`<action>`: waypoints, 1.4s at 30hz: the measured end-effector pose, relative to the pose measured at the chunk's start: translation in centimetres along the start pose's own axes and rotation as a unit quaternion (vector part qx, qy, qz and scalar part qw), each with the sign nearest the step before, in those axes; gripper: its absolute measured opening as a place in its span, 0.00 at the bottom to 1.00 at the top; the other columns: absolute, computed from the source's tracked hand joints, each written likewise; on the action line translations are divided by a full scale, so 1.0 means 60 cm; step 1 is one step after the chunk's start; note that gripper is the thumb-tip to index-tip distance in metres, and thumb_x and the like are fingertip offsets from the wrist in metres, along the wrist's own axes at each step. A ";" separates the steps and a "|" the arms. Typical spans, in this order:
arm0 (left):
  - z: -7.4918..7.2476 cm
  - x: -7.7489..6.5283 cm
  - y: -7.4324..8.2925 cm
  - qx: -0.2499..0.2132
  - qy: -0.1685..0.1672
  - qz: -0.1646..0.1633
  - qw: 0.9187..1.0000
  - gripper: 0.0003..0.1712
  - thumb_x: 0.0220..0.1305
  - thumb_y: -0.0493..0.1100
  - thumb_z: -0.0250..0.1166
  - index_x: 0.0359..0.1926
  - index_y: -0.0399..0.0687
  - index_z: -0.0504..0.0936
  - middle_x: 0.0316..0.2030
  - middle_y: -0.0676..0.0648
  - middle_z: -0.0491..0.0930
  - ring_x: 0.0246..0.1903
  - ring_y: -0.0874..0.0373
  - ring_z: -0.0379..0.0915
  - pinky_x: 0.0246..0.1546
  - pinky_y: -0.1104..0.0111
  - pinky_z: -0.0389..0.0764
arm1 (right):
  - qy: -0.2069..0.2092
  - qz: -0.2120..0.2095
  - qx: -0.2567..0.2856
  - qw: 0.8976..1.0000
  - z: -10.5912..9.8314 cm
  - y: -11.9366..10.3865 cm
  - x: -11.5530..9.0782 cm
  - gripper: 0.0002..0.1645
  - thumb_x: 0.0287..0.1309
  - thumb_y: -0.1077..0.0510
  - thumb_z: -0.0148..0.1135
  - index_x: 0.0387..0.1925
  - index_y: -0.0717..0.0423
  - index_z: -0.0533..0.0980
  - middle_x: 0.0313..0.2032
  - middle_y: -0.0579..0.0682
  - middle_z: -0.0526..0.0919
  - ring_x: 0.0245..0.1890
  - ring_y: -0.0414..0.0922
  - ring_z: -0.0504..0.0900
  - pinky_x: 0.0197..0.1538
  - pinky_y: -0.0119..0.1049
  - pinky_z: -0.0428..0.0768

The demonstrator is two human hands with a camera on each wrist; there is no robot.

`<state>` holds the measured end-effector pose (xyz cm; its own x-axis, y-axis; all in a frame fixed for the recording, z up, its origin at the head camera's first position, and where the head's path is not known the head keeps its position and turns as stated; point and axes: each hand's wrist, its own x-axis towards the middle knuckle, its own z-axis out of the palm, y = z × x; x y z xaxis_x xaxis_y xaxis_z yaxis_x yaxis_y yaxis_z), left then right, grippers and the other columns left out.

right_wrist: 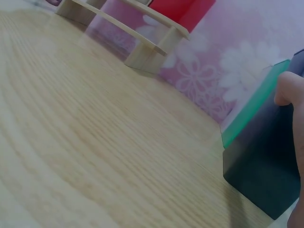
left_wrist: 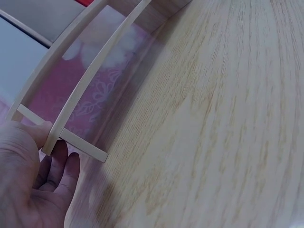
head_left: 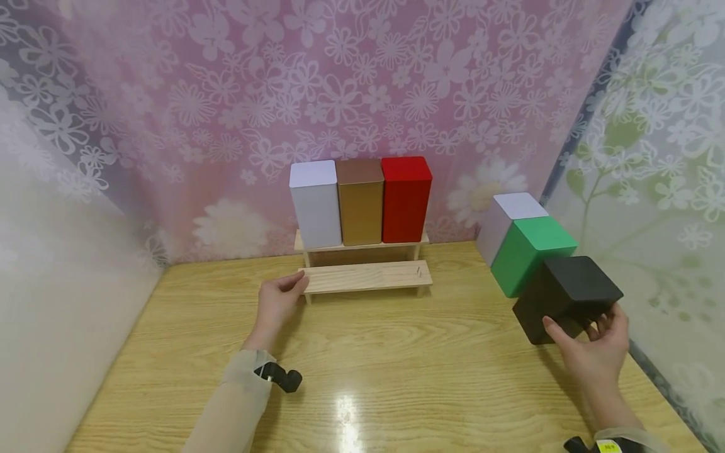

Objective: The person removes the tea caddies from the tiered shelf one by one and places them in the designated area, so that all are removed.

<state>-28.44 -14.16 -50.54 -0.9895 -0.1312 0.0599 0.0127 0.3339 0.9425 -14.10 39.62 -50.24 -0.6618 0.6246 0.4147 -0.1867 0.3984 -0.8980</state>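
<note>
My left hand (head_left: 277, 302) pinches the left end of the lower board of a two-tier wooden shelf (head_left: 368, 277). In the left wrist view the thumb lies on the upper side of that board, with the fingers (left_wrist: 59, 166) below it. At the right, my right hand (head_left: 603, 343) holds a black box (head_left: 583, 280), thumb on the near side and fingers round the far right side. The box leans in the grip, close to a green box (head_left: 535, 251). Part of the black box is hidden by the hand in the right wrist view.
On the upper tier stand a white box (head_left: 317, 207), a gold-brown box (head_left: 360, 204) and a red box (head_left: 406, 201), side by side. Behind the green box is another white box (head_left: 501, 220). A floral curtain (head_left: 340, 94) borders the wooden table (head_left: 396, 371) at the back.
</note>
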 end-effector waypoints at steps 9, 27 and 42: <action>-0.002 0.000 -0.001 -0.001 0.002 -0.001 1.000 0.19 0.72 0.48 0.72 0.58 0.45 0.90 0.58 0.45 0.86 0.62 0.48 0.78 0.62 0.56 0.79 | -0.023 -0.023 0.003 0.999 0.004 0.015 0.018 0.61 0.41 0.79 0.78 0.77 0.49 0.65 0.60 0.42 0.75 0.57 0.38 0.76 0.53 0.21 0.76; 0.005 -0.002 -0.003 -0.016 0.017 0.006 1.000 0.16 0.72 0.47 0.73 0.56 0.47 0.91 0.55 0.45 0.87 0.48 0.52 0.86 0.44 0.67 0.86 | -0.070 0.014 -0.026 0.997 -0.004 0.008 0.026 0.59 0.50 0.74 0.79 0.79 0.42 0.64 0.60 0.38 0.74 0.59 0.36 0.75 0.53 0.22 0.75; 0.009 0.001 -0.006 -0.028 0.022 0.011 0.999 0.17 0.72 0.47 0.73 0.57 0.46 0.90 0.58 0.48 0.86 0.48 0.52 0.86 0.42 0.72 0.85 | -0.065 0.041 0.020 0.997 -0.025 -0.049 0.037 0.65 0.53 0.73 0.76 0.84 0.45 0.52 0.78 0.46 0.58 0.74 0.41 0.61 0.73 0.25 0.62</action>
<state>-28.57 -13.75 -51.03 -0.9817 -0.1660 0.0937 0.0432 0.2850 0.9576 -13.91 40.85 -46.48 -0.7647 0.5602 0.3185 -0.1550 0.3197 -0.9347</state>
